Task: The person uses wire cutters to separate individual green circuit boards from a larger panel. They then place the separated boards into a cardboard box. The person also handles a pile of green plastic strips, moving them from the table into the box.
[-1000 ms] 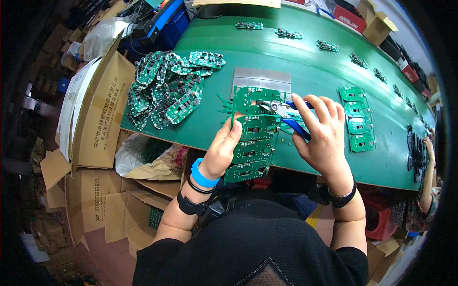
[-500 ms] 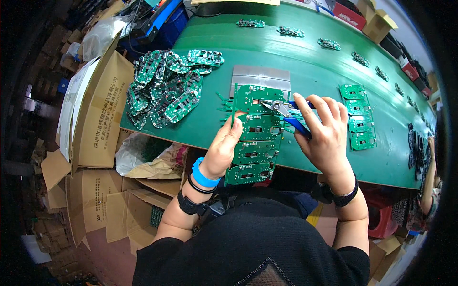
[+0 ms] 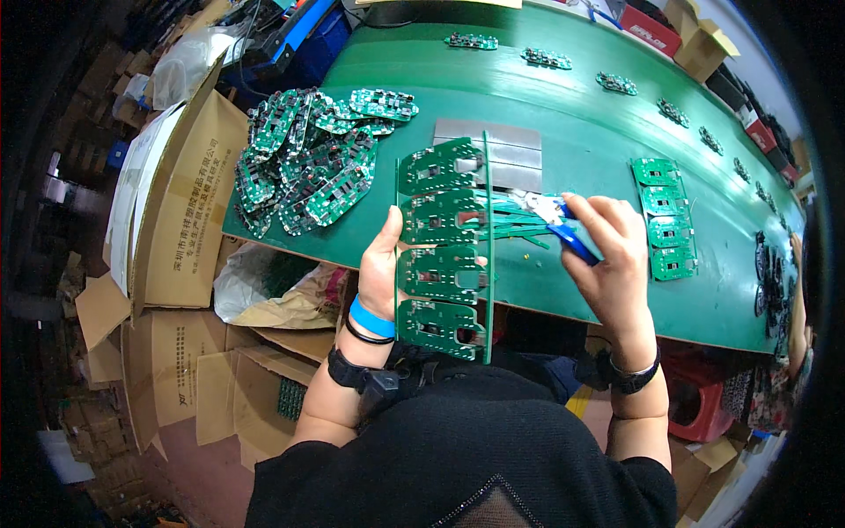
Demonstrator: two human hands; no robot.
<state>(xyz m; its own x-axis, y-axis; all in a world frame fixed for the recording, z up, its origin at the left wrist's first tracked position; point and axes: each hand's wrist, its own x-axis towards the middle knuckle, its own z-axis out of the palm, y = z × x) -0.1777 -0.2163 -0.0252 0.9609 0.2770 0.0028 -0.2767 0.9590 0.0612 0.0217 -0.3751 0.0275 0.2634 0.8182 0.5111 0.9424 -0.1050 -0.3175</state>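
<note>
My left hand grips a panel of joined green circuit boards by its left edge, thumb up along that side and the other fingers behind it. A narrow green strip runs down the panel's right side. In my right hand are wire cutters with blue handles. Their metal jaws sit to the right of the strip, apart from the panel as far as I can see. Behind the jaws lie loose thin green strips on the green table.
A heap of populated circuit boards lies at the left. Another board panel rests to the right. Single boards line the far side. A grey metal plate lies beyond my hands. Cardboard boxes stand left; another person's arm shows far right.
The panel has been turned in my left hand, so the side strip now stands on its right. My right hand has drawn the cutters away from the top board, to the right and nearer.
</note>
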